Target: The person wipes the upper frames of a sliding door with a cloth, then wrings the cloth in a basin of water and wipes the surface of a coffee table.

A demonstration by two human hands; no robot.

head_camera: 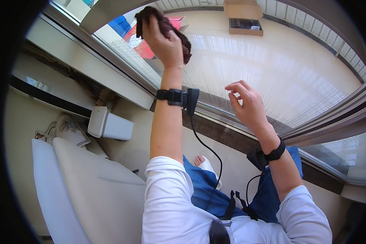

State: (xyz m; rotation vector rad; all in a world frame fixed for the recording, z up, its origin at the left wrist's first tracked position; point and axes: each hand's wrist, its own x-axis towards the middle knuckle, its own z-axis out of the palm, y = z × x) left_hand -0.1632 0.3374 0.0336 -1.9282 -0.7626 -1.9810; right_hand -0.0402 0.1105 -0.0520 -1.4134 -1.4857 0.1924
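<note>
My left hand [164, 45] is raised at the upper left of the picture and holds a dark brown cloth [183, 45] against or close to a glass door pane [219, 67]. The cloth is bunched under the palm and fingers. Lower and to the right, my right hand [247, 99] is held up in front of the same pane with its fingers bent and nothing in it. Whether it touches the glass I cannot tell. Black straps with small devices and cables are around both wrists.
Metal door frames [317, 128] run below and beside the pane. Beyond the glass lie an open cardboard box [246, 27] and red and blue items. A white bin [109, 123] stands at the left, near a cream leather seat [100, 183]. A cable hangs from each wrist device.
</note>
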